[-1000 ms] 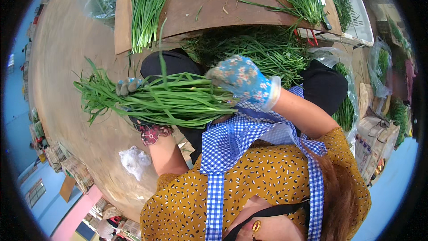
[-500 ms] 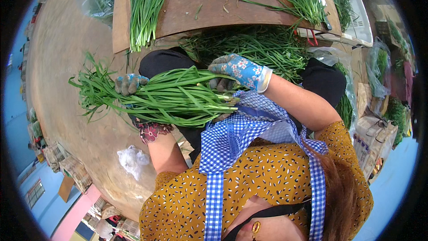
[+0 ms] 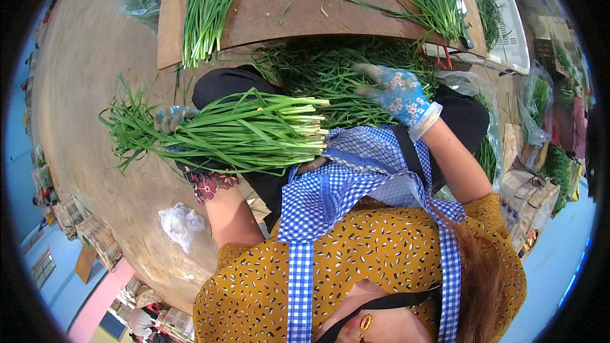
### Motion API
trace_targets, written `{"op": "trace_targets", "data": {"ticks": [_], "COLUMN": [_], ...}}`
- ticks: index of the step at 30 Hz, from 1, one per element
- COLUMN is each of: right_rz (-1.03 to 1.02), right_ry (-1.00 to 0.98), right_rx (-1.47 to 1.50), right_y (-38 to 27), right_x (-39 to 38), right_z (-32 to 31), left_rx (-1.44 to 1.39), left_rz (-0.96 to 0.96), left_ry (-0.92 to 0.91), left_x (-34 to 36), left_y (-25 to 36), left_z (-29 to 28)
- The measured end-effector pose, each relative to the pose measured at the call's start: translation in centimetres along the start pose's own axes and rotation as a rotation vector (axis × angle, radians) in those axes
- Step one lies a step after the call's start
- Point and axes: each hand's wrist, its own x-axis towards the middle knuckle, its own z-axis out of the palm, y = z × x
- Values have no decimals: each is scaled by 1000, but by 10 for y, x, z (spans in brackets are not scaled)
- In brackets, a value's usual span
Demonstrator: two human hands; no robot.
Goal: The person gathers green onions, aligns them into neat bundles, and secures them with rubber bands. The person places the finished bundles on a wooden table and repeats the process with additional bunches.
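Legible text: none. From my remote station I can read no letters, numbers or signs in the head view. I make out no characters on the flowered glove (image 3: 416, 107) of the right hand (image 3: 399, 92), the checked apron (image 3: 321, 206), the white crate (image 3: 516, 46) or the knife (image 3: 467, 42). On the wrapped bundle (image 3: 526, 194) at right and the packages (image 3: 100, 241) at left, any marking is too small and distorted for me to read.
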Motion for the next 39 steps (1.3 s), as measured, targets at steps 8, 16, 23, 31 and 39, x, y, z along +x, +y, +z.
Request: {"op": "trace_targets", "data": {"ticks": [8, 16, 23, 31, 39], "right_rz": [-209, -91, 435, 635, -389], "right_ry": [66, 58, -40, -40, 171], "right_rx": [151, 456, 1308, 1245, 275], "right_y": [-27, -62, -83, 25, -59], "right_x": [14, -2, 36, -10, 3], "right_z": [30, 13, 61, 1, 15], "left_rx": [51, 97, 271, 523, 368], "left_rz": [57, 85, 168, 357, 291], "left_ry": [17, 2, 174, 406, 330], "left_x": [4, -8, -20, -26, -16], "left_y": [-11, 8, 28, 26, 12], "left_z": [6, -18, -40, -44, -23]}}
